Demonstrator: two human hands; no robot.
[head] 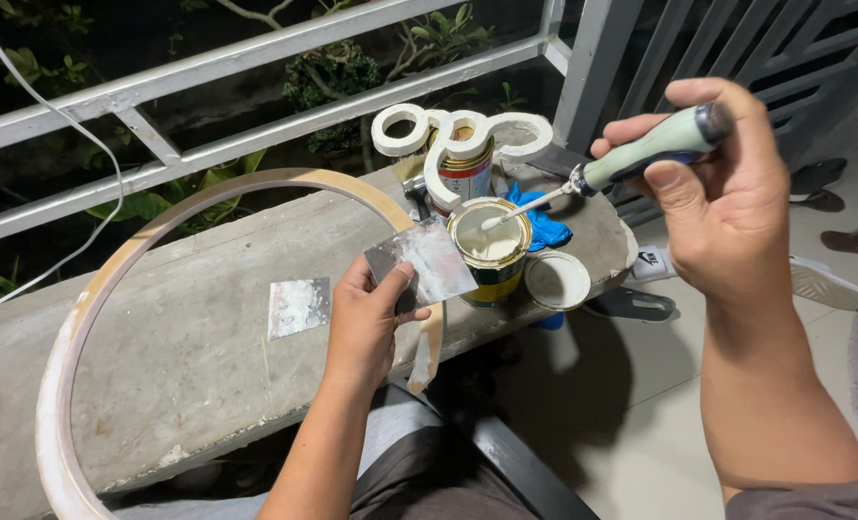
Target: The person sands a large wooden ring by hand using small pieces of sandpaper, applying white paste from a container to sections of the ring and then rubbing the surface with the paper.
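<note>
My left hand (369,318) grips a flat metal scraper blade (423,260) smeared with white filler, held against the edge of a large wooden ring (140,241) that leans on a concrete ledge (188,347). My right hand (713,188) holds a screwdriver (631,164) by its pale green handle, its tip dipped into an open tin of white putty (491,241). The tin's lid (557,280) lies just right of the tin.
A second metal scraper (298,306) lies on the ledge. Behind the tin stand another can (467,169), a white curved wooden cut-out (462,135), a brush and a blue cloth (544,226). A metal railing (256,96) runs behind. Shoes (823,279) lie on the floor at right.
</note>
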